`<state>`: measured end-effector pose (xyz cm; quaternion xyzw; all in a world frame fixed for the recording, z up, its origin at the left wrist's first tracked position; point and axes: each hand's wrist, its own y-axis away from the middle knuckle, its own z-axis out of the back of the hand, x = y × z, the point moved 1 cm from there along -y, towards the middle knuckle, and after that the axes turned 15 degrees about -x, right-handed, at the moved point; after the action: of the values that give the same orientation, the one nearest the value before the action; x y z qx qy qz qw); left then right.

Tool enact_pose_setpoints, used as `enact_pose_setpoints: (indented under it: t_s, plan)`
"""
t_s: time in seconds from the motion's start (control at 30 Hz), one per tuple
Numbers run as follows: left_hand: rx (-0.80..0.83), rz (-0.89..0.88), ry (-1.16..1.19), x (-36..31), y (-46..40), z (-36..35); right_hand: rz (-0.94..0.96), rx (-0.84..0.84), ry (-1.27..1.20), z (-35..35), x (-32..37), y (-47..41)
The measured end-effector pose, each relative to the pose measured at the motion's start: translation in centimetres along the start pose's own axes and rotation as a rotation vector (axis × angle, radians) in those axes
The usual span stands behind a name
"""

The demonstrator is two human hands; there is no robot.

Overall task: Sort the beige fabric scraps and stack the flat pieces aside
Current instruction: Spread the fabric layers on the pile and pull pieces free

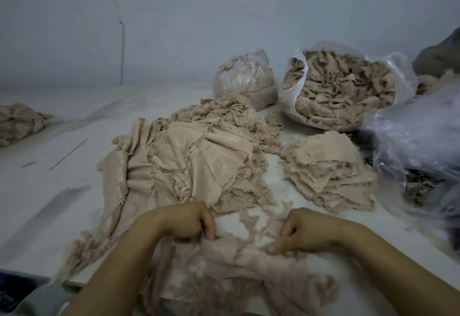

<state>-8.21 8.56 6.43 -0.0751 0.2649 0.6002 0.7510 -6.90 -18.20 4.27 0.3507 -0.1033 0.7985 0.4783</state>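
A pale table (49, 191) is seen filling the view, backed by a grey-blue wall (224, 17). Across its middle a big heap of beige scraps (179, 166) is spread, larger folded sheets on its left, frayed shreds at its far edge. To the right, a stack of flat pieces (328, 171) is laid, well apart from the heap. Behind that stack an open plastic bag (343, 91) is stuffed with scraps, and a tied clear bag (246, 79) is stood just beside it. Crumpled clear plastic (418, 141) is piled at the right edge. A smaller bundle of cloth (17, 121) is left far off on the left. Down at the near edge, one frayed beige piece (236, 253) is held between both hands: its left end is pinched by the curled fingers of the left hand (186, 221), its right end pinched under the thumb and fingers of the right hand (298, 233). Loose threads (256, 218) are scattered between them.
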Motion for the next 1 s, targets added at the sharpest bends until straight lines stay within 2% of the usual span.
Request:
enact_pose_setpoints:
  t_s: [0.07, 0.13, 0.2, 0.27, 0.33, 0.4, 0.47, 0.53, 0.63, 0.67, 0.83, 0.93, 1.0]
  plan:
    - [-0.096, 0.009, 0.16, -0.2, -0.1, 0.5, -0.066, -0.081, 0.01, 1.1, 0.1, -0.8]
    - [-0.289, -0.034, 0.281, -0.9, -0.9, 0.5, -0.029, -0.348, -0.037, 0.9, 0.7, -2.7]
    - [-0.48, -0.107, 0.268, -1.6, -1.7, 0.2, 0.033, -0.555, -0.025, -0.1, 1.5, -4.8]
    - [-0.547, -0.18, 0.129, -1.4, -2.3, -0.2, 0.065, -0.532, 0.104, -1.7, 1.5, -6.0]
    - [-0.472, -0.171, -0.068, 0.0, -2.4, -0.3, 0.084, -0.519, 0.166, -2.6, 0.2, -5.8]
    - [-0.397, -0.081, -0.148, 1.9, -2.3, 0.0, 0.098, -0.538, 0.113, -2.7, -1.4, -4.3]
    - [-0.394, -0.012, -0.114, 2.4, -2.2, 0.6, 0.097, -0.499, 0.017, -2.1, -2.1, -2.9]
    - [-0.481, -0.044, -0.058, 1.1, -2.8, 0.7, 0.066, -0.495, -0.099, -1.4, -2.0, -2.4]
    - [-0.739, -0.207, 0.026, -1.3, -4.2, 0.0, 0.036, -0.705, -0.052, -0.7, -0.7, -3.9]
    - [-0.77, -0.248, 0.023, -1.6, -4.8, -0.3, 0.036, -0.739, -0.023, -0.8, -0.1, -4.5]
    - [-0.59, -0.261, -0.148, 1.5, -6.2, -3.2, 0.096, -0.614, 0.089, -2.2, -0.5, -5.9]
    - [-0.68, -0.296, -0.094, 1.5, -6.1, -2.7, 0.043, -0.568, 0.031, -1.8, -1.0, -5.8]
    - [-0.83, -0.305, -0.041, 0.5, -6.0, -1.8, 0.005, -0.61, -0.045, -1.5, -0.7, -6.2]
